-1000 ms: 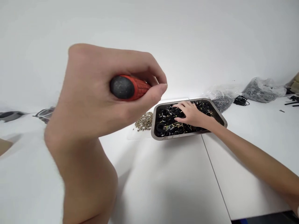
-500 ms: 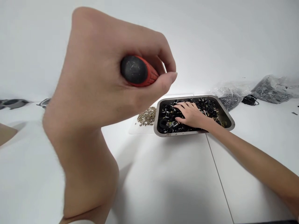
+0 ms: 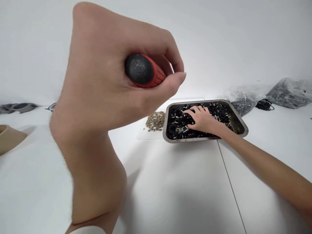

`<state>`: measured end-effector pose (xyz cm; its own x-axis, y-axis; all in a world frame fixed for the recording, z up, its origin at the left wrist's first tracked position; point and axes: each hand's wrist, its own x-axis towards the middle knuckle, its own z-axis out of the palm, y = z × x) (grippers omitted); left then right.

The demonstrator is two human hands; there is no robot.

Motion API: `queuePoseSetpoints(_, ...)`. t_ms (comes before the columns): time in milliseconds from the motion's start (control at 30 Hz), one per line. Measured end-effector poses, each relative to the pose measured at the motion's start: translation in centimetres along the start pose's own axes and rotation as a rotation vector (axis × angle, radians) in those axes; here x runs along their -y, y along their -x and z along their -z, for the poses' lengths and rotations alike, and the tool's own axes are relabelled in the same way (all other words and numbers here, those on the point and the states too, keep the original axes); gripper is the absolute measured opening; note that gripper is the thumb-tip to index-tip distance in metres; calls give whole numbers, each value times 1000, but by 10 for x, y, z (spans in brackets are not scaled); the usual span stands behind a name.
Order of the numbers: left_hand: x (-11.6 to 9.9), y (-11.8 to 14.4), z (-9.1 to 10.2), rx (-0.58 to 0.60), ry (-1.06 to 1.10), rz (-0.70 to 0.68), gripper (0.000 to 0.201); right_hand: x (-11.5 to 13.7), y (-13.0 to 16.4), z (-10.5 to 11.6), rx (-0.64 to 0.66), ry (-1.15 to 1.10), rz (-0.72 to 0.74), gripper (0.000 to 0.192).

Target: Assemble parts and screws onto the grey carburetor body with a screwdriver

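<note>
Close to the camera, my left hand (image 3: 104, 71) is wrapped round a screwdriver (image 3: 140, 69) with a red ribbed grip and a rounded black end. Its shaft is hidden behind the hand. Farther off, my right hand (image 3: 201, 119) reaches into a metal tray (image 3: 195, 140) full of small black ring-like parts (image 3: 219, 112), some with brass-coloured bits. Its fingers are apart and slightly curled on top of the parts, the tips partly hidden among them. Left of the tray lies a heap of small brass-coloured screws (image 3: 156, 121).
A thin whitish sheet (image 3: 146, 136) lies under the screws. Clear plastic bags of dark parts (image 3: 289, 92) and a black cable bundle (image 3: 265, 104) are at the back right. At the left are a beige container (image 3: 12, 139) and dark grey pieces (image 3: 20, 108).
My right fingers have curled a little more and drawn together among the black parts. The view has shifted slightly left, showing more of the beige container. My left hand keeps its grip.
</note>
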<state>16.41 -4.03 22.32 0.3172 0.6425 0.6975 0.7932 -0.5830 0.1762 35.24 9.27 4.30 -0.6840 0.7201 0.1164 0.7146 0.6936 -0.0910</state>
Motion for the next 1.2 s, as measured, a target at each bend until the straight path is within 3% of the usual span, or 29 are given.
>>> queuePoseSetpoints(167,-2,0,1,52,-38,-5,14,4,-1,1,7,5,-60,63)
queuePoseSetpoints(400,1,-3,-3,-90,-65,-185,15,5,1,-2,-34,48,-37,48)
queuePoseSetpoints(567,-3,-2,3,-105,-27,-192,21,3,1,2,6,32,-22,48)
queuePoseSetpoints(767,-8,4,5,-110,-66,-175,19,-1,-3,0,23,55,3,48)
queuePoseSetpoints(1033,-8,5,9,-20,-60,-25,10,2,-2,3,26,109,-4,50)
queuePoseSetpoints(1200,-8,2,10,-33,-31,28,12,-4,-4,7,96,39,-16,55)
